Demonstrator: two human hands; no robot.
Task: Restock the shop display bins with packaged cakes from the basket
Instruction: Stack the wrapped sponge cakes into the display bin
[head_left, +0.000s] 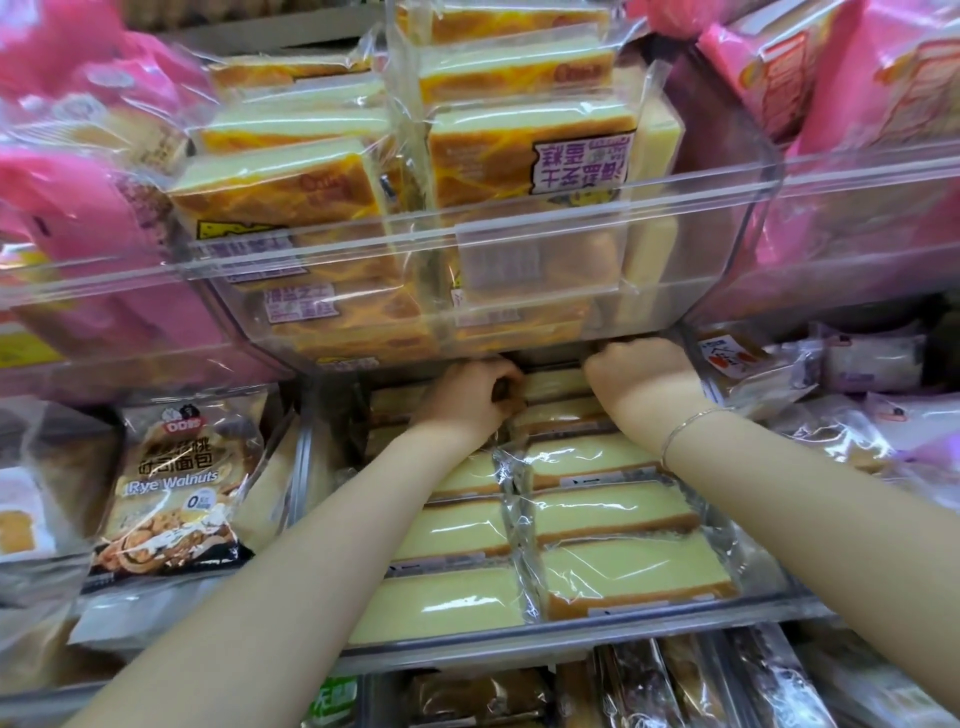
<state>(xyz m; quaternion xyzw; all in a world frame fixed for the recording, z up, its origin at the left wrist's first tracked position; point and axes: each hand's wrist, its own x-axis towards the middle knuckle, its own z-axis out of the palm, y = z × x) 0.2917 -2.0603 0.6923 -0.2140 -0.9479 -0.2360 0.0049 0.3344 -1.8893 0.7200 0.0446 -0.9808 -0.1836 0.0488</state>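
A clear display bin (571, 631) in the middle shelf holds two rows of packaged yellow cake slices (613, 512) standing on edge. Both my hands reach to the back of this bin, under the upper bin. My left hand (467, 400) has its fingers curled round the left end of the rearmost packaged cake (556, 384). Gripping the same pack's right end is my right hand (641, 382), its fingertips partly hidden beneath the upper bin. A thin bracelet sits on my right wrist. No basket is in view.
The upper clear bin (727, 218) overhangs my hands, stacked with orange-topped cakes (519, 150). Rye Walnuts bread packs (171, 488) fill the bin on the left, pink packs (67, 208) the sides, dark cakes (639, 686) the shelf below.
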